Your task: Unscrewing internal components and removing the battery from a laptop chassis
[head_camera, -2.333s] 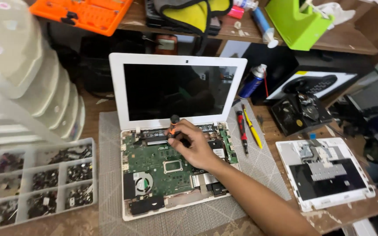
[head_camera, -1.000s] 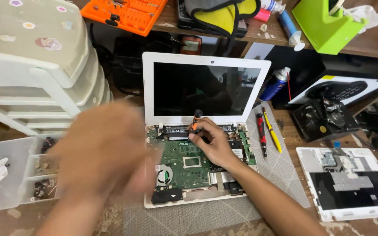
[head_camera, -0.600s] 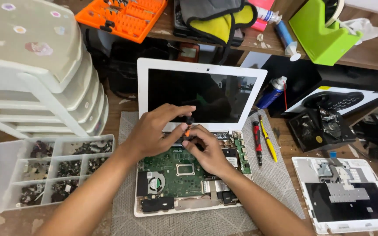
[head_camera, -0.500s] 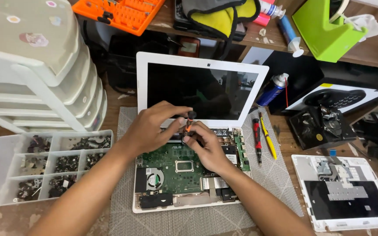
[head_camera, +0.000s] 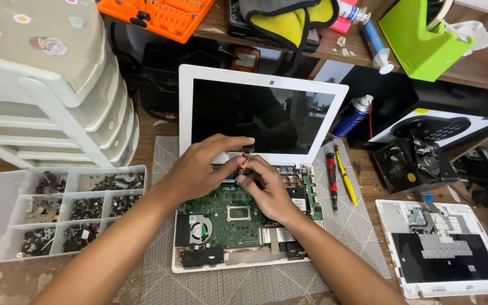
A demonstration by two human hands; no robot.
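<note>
A small screwdriver [head_camera: 245,159] with a black cap and orange shaft is held upright over the rear edge of the opened laptop [head_camera: 255,169], just in front of the hinge and the dark screen [head_camera: 255,116]. The left hand [head_camera: 199,169] is curled, its fingertips pinched on the top of the screwdriver. The right hand [head_camera: 269,189] is also curled, with thumb and forefinger closed on the lower shaft; the tip is hidden behind the fingers. Both hands are seen touching each other above the green board [head_camera: 227,212], which lies exposed in the white laptop base. A round fan [head_camera: 200,230] is seen at the board's front left corner.

The laptop is set on a grey mat [head_camera: 334,248]. Just right of the base, a red-and-black screwdriver [head_camera: 332,181] and a yellow tool [head_camera: 345,183] are laid side by side on the mat. A blue spray can [head_camera: 352,116] is stood beside the screen's right edge. Further right, a white cover panel [head_camera: 444,254] is laid flat, well apart from the hands. To the left, a clear compartment tray [head_camera: 57,212] holding small dark parts is placed near stacked white stools [head_camera: 46,85]. An orange tool case [head_camera: 165,14] and a green tape dispenser [head_camera: 419,39] are seen on the shelf behind.
</note>
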